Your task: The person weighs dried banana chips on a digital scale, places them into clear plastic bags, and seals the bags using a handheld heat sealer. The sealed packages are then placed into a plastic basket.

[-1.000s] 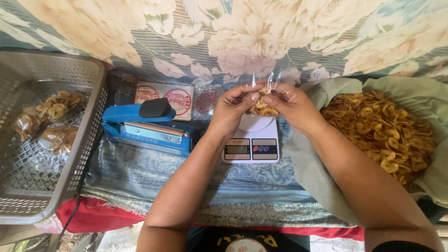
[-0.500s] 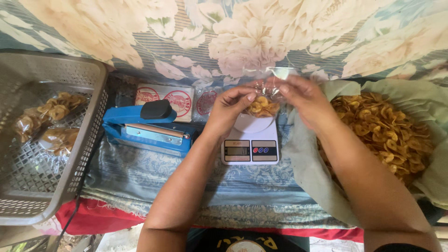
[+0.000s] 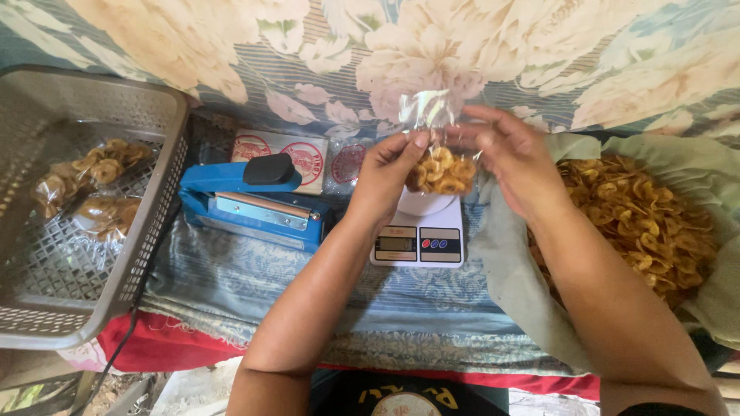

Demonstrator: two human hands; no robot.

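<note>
My left hand (image 3: 388,171) and my right hand (image 3: 510,154) both pinch the top of a small clear plastic bag of yellow chips (image 3: 441,171), held just above the white digital kitchen scale (image 3: 417,234). The bag's open top (image 3: 426,108) sticks up between my fingers. To the right, a big heap of loose yellow chips (image 3: 638,218) lies in a pale green cloth (image 3: 501,262). A blue impulse heat sealer (image 3: 250,202) sits left of the scale.
A grey plastic basket (image 3: 158,231) at the left holds filled chip bags (image 3: 91,189). Flat printed packets (image 3: 297,158) lie behind the sealer. A floral cloth (image 3: 231,46) covers the surface and backdrop. A black cord (image 3: 123,339) hangs off the front edge.
Both hands lifted the chip bag slightly and shifted it right over the scale; my fingers moved up to grip the bag's top, which now stands taller.
</note>
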